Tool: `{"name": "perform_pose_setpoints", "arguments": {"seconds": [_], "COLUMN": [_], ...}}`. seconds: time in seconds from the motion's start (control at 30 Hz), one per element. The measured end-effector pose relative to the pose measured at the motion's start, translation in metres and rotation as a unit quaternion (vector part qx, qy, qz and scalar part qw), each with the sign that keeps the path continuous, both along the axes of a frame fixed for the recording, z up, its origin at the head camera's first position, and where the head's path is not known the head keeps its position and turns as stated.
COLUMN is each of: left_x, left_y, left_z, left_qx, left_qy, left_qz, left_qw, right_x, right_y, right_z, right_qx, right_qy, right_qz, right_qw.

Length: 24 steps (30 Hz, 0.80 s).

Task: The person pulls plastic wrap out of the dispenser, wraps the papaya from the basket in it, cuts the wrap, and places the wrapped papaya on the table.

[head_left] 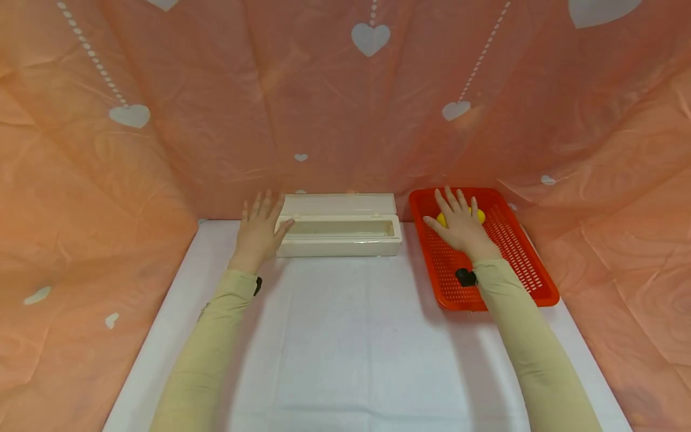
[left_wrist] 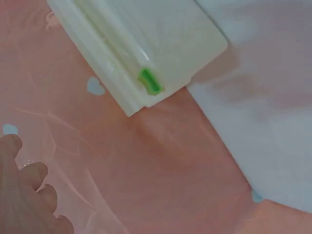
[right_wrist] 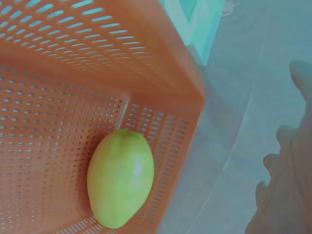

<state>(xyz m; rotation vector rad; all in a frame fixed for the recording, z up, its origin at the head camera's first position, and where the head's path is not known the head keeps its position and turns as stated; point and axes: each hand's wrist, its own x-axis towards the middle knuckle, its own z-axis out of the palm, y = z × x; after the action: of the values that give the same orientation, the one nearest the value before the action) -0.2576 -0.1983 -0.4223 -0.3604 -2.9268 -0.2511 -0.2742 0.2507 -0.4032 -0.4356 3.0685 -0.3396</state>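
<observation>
While your left hand has fingers extended and thumb held apart, gripping nothing, it is at the left end of the box; contact cannot be told. Box: one, white, long, at the far edge of the table, lid swung back behind it. Green piece: one, small, at the box's end in your left wrist view, nature unclear. Your right hand: fingers spread wide, holding nothing, above the basket. Basket: one, red, perforated, right of the box. Fruit: one, yellow in your head view, greener in your right wrist view, lying near a corner inside the basket, apart from your hand. Backdrop: peach, printed with white hearts.
</observation>
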Motion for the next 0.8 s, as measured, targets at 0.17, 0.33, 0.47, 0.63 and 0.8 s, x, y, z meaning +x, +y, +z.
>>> {"name": "perform_pose_setpoints", "arguments": {"seconds": [0.17,0.33,0.47,0.63,0.8], "left_x": [0.003,0.01,0.017,0.031,0.044], "left_y": [-0.005,-0.014,-0.019,-0.023,-0.028], "left_z": [0.013,0.031,0.041,0.045,0.036], "left_qx": [0.057,0.201,0.313,0.417,0.491], "left_qy": [-0.001,-0.038,-0.055,-0.074,-0.108], "left_qz": [-0.024,-0.043,-0.049,-0.051,-0.024], "left_qw": [0.9981,0.9778,0.947,0.9043,0.8643], "right_x": [0.001,0.006,0.012,0.022,0.028], "right_y": [-0.001,-0.007,-0.011,-0.021,-0.037], "right_z": [0.009,0.025,0.034,0.038,0.036], "right_qx": [-0.015,-0.084,-0.217,-0.381,-0.519], "right_qy": [0.022,0.044,0.029,-0.013,-0.1], "right_qz": [0.02,0.033,0.008,-0.033,-0.065], "right_qw": [0.9994,0.9949,0.9757,0.924,0.8466]}}
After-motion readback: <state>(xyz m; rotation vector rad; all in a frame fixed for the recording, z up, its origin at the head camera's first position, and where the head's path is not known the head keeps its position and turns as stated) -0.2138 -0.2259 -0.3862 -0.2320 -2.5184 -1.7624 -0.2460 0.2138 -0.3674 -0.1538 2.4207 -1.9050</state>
